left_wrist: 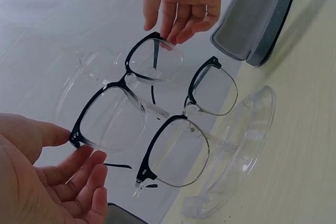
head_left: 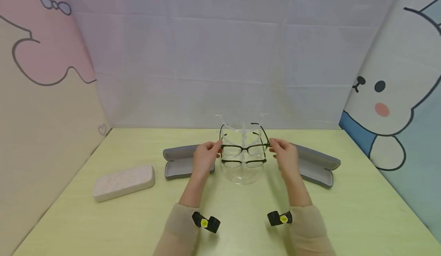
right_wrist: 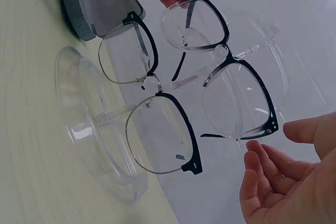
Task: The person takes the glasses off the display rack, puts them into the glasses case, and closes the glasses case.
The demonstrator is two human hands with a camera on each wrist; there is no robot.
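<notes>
Black-rimmed glasses (head_left: 244,148) at a clear stand (left_wrist: 249,140), toward the tabletop's (head_left: 244,217) far edge
Left hand (head_left: 205,156) pinches one side; right hand (head_left: 286,155), thumb and fingers parted, beside the other

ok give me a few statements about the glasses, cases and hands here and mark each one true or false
1. The upper glasses sit above the lower glasses at the clear stand. True.
2. Both hands reach into the grey cases. False: the left hand and right hand are at opposite ends of the upper glasses.
3. The left grey case and right grey case are both open. True.
4. The pale case is open. False: it is shut.
5. The lower glasses have thick black rims all round. False: the black runs along the top, with thin rims below.
</notes>
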